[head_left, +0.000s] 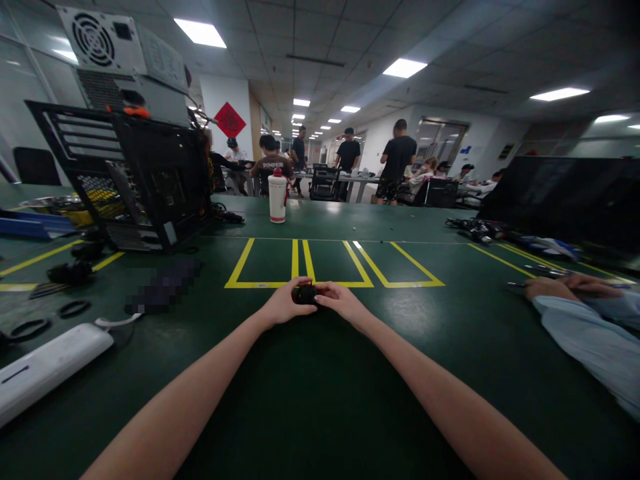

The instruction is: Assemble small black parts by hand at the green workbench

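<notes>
A small black cylindrical part [304,295], its exact kind too small to make out, is held between my two hands just in front of the yellow tape lines. My left hand [286,301] curls around its left side, thumb below and fingers above. From the right, my right hand [340,300] pinches its other side with thumb and fingertips. The green tabletop [320,387] lies beneath both forearms.
Yellow tape boxes [330,285] mark the table ahead, with a white cup [277,197] beyond. On the left stand an open computer case [150,180], black parts [70,272] and a white power bank-like block [55,367]. A co-worker's hands [555,288] work at right.
</notes>
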### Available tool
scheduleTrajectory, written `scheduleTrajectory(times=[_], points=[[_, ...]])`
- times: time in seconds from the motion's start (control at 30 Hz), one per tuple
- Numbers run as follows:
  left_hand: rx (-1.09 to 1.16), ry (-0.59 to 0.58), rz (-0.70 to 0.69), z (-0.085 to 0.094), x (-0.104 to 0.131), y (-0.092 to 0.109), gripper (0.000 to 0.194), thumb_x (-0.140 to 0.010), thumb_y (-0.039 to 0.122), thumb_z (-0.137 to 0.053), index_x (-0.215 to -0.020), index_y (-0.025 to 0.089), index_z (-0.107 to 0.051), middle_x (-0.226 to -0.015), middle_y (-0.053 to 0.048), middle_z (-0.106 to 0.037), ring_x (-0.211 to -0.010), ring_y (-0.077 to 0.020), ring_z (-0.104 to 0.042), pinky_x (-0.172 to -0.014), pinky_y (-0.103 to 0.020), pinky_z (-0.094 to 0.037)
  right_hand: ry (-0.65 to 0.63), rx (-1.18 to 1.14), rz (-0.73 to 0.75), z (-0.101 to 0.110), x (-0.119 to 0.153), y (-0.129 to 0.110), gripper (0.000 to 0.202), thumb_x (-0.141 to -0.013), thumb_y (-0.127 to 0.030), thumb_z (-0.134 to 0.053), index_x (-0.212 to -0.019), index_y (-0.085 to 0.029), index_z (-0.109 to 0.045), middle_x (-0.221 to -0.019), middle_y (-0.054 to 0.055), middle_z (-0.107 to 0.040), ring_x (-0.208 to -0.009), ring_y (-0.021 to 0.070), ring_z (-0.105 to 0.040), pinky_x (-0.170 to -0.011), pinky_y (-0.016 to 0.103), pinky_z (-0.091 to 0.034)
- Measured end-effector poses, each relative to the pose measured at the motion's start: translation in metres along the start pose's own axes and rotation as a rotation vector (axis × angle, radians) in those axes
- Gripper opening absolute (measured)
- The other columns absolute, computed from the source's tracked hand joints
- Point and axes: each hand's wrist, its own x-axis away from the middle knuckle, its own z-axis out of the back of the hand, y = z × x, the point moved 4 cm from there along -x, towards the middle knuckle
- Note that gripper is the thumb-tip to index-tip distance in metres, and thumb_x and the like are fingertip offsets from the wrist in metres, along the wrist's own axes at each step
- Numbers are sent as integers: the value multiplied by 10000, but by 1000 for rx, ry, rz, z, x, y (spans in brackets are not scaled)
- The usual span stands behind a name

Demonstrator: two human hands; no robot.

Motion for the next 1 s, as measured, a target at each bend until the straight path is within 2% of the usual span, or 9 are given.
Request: scheduleTrajectory(times=[0.13,0.3,0.47,0.7,0.83,1.0], points=[[1,-6,-9,0,-1,-1,603,-617,318,-651,-1149,237,-381,-1142,-46,-457,-985,-223,-464,-815,-355,-388,-43,-56,32,0,0,-1,352,-594,-217,-652,-911,-201,-501,-981,14,-557,-968,170,-520,-880,374,-379],[-6,9,-9,-1,-1,-3,598,-615,308,-654,-1146,236,-387,-1132,-46,-465,-952,-224,-480,-799,-363,-394,6,-34,46,0,1,-3,235,-659,-290,-588,-865,-204,-515,-952,6,-566,-940,158,-531,-873,372,-376],[-6,9,-5,-1,-1,-3,597,-613,317,-655,-1142,234,-391,-1130,-51,-467,-961,-223,-481,-810,-366,-390,33,-14,11,0,-1,1,281,-655,-261,-596,-916,-207,-508,-963,14,-565,-939,161,-530,-865,369,-384],[16,0,-20,-1,-2,-4,596,-610,301,-661,-1137,232,-391,-1134,-47,-463,-998,-222,-461,-827,-352,-381,-50,-36,34,0,-1,1,334,-616,-206,-634,-922,-207,-501,-963,6,-560,-945,155,-529,-874,349,-384],[4,-5,-2,0,0,-2,592,-622,307,-647,-1147,239,-382,-1140,-46,-457,-973,-222,-471,-807,-354,-389,-3,3,48,-1,1,-4,217,-680,-272,-572,-879,-205,-518,-943,4,-566,-918,146,-533,-856,351,-390],[10,-7,11,0,1,2,593,-619,309,-648,-1146,230,-387,-1136,-51,-458,-963,-220,-478,-811,-352,-386,43,16,-7,1,-1,-1,269,-670,-264,-579,-921,-190,-514,-948,19,-570,-917,149,-529,-856,350,-387]])
